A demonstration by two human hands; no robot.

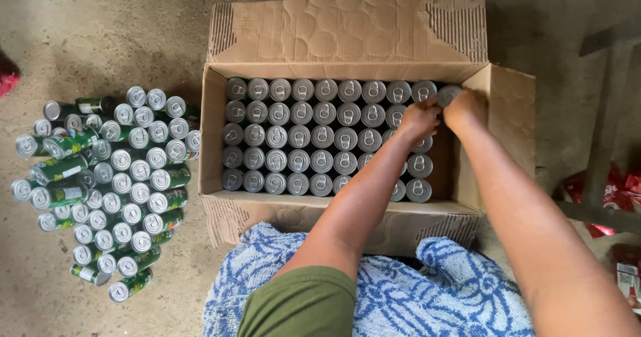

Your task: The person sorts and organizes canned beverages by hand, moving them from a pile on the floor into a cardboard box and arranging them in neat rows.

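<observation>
An open cardboard box (347, 40) sits on the floor in front of me, packed with upright cans in rows showing silver tops (300, 136). Both my hands reach to the box's far right corner. My left hand (419, 118) rests on the can tops there, fingers curled. My right hand (464, 108) grips a silver-topped can (446, 95) at the corner, beside the box's right wall. A narrow gap remains along the right wall of the box.
A cluster of green cans (120, 183) stands and lies on the concrete floor left of the box. Blue-and-white patterned cloth (400, 290) covers my lap below. Red wrappers (607, 197) lie at the right edge.
</observation>
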